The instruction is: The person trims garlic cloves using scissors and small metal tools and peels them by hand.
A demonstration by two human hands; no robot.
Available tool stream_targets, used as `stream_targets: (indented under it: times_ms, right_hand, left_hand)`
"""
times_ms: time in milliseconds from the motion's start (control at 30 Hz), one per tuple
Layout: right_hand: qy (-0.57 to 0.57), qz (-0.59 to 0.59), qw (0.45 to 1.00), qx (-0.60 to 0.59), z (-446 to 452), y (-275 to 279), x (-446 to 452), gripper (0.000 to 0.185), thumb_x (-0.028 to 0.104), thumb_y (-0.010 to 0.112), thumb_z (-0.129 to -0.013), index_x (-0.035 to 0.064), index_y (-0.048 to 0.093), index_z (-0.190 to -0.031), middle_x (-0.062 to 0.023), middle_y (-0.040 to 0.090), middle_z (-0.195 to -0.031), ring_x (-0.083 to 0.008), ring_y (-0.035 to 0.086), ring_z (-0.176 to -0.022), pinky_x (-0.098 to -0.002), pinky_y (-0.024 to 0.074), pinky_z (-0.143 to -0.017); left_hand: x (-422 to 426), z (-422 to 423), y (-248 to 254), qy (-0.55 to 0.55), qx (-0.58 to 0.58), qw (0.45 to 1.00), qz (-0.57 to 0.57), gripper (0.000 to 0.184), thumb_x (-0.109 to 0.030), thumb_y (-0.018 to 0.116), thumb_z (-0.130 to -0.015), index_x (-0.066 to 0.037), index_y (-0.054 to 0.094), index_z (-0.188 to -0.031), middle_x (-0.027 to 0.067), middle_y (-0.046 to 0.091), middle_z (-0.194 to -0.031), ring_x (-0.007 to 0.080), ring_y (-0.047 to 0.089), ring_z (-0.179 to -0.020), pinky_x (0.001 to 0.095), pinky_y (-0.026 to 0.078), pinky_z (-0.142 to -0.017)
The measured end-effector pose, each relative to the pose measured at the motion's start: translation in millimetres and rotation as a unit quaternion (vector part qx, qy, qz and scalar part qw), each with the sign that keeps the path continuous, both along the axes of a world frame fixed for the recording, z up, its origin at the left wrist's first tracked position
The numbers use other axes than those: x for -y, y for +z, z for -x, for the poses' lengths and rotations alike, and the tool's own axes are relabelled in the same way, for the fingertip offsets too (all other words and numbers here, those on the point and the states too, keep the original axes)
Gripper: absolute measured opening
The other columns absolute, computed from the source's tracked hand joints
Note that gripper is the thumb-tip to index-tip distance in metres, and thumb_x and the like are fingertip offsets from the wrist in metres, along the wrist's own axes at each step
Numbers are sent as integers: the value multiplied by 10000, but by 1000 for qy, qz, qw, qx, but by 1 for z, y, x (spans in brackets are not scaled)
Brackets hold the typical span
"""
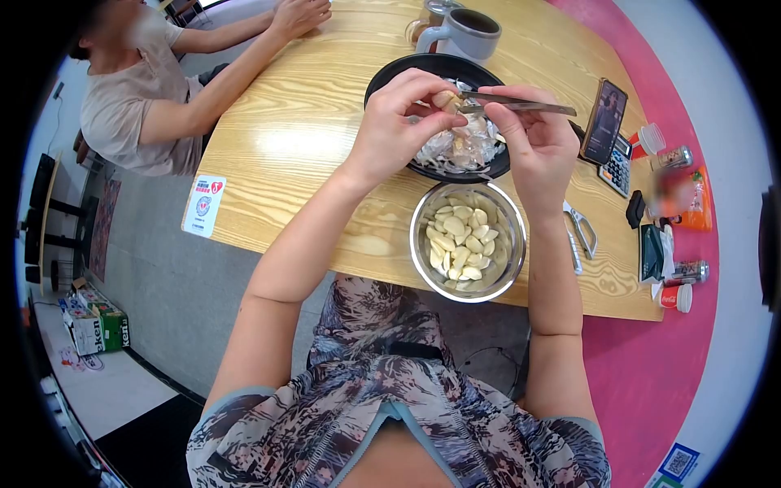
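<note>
Fingers of the left hand (389, 130) pinch a garlic clove (445, 101); from its right, metal tweezers (529, 105) gripped in the right hand (540, 145) point crosswise — tips at the clove — above a black bowl (376, 81).

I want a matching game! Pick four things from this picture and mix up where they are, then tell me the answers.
1. Mug
2. Peeled garlic cloves
3. Scissors
4. Metal tool

A. held in the right hand
B. inside the shiny metal bowl
C. beyond the black dish
D. to the right of the shiny metal bowl

Pairs: 1-C, 2-B, 3-D, 4-A
</note>
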State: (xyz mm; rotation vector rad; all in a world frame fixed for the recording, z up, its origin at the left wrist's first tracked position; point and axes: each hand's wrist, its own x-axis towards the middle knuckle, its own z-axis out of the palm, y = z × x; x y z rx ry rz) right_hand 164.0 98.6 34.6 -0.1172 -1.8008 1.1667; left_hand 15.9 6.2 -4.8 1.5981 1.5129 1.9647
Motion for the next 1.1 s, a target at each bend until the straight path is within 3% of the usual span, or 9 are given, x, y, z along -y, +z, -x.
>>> stream_targets:
  times_ms: [367,467,567,767,967,1000,1100]
  right_hand:
    - [-75,-71,994,-21,-2,-3,9,119,-37,697,-803,-15,683,-920,-76,694,-859,-130,665,-757,-227,514,-671]
    - [-62,-90,994,-31,0,-8,5,137,-49,703,-786,-11,694,-918,-78,697,-840,-128,661,-736,-233,513,-649]
    - [-59,-42,996,-44,0,-6,3,117,-55,698,-782,-11,686,-890,-72,698,-831,-125,662,-727,-233,514,-639]
    - [-51,-54,997,-27,-5,1,1,100,-62,688,-797,-17,677,-886,-73,692,-853,-124,659,-741,-237,520,-638]
    - [-8,39,999,-20,-15,3,5,139,-64,665,-838,-32,643,-972,-99,686,-905,-122,645,-801,-228,520,-717]
    - [1,43,999,-20,-13,1,4,139,-64,665,-838,-32,643,-972,-99,686,-905,-122,645,-801,-228,520,-717]
    - [3,57,998,-18,-9,-1,-1,134,-63,656,-847,-31,645,-976,-98,687,-907,-124,645,-812,-233,521,-728]
  left_hand:
    - [1,-3,-4,-2,50,999,17,215,-8,746,-753,23,632,-933,39,624,-890,97,636,-807,221,545,-667]
    - [4,-5,3,-79,204,974,58,147,12,670,-825,27,594,-951,42,651,-803,89,642,-726,212,532,-674]
    - [4,6,2,-161,242,950,114,151,-33,662,-870,17,610,-1002,58,665,-916,103,650,-798,225,551,-716]
    - [7,8,7,-184,283,935,111,242,-166,621,-931,9,626,-1099,48,651,-963,112,644,-866,253,553,-812]
    - [4,18,2,-187,346,917,68,265,-201,615,-938,15,627,-1091,69,648,-971,128,637,-884,266,555,-822]
    - [5,17,1,-202,329,919,76,255,-207,592,-949,0,617,-1096,49,631,-1053,127,625,-934,302,547,-855]
    - [5,15,1,-249,342,901,92,254,-190,596,-942,-7,604,-1117,48,637,-1026,147,647,-920,302,565,-821]
